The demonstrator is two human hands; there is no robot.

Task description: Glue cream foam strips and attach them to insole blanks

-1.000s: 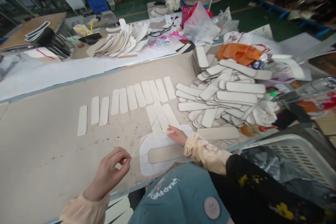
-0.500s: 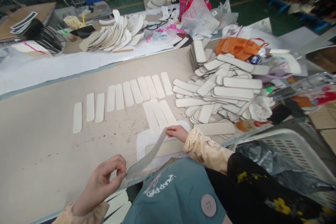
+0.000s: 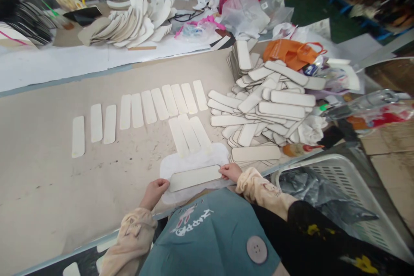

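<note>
A long pale strip with rounded ends [image 3: 195,178] lies over a larger white sheet [image 3: 168,164] at the table's front edge. My left hand [image 3: 158,187] pinches the strip's left end, and my right hand [image 3: 229,171] pinches its right end. Just beyond the sheet, a few cream strips [image 3: 190,136] lie side by side, partly overlapping. Several more cream strips [image 3: 148,107] stretch in a row to the left.
A big heap of edged strips [image 3: 258,108] covers the right of the table [image 3: 48,181]. An orange bag [image 3: 291,53] sits behind it. A white plastic basket [image 3: 355,181] holding dark plastic is at the right front. Curved pieces [image 3: 139,21] lie on the far table.
The strip, bent and hanging between my hands before, now lies flat over the white sheet. My left hand has moved up and right to it. The view has shifted slightly.
</note>
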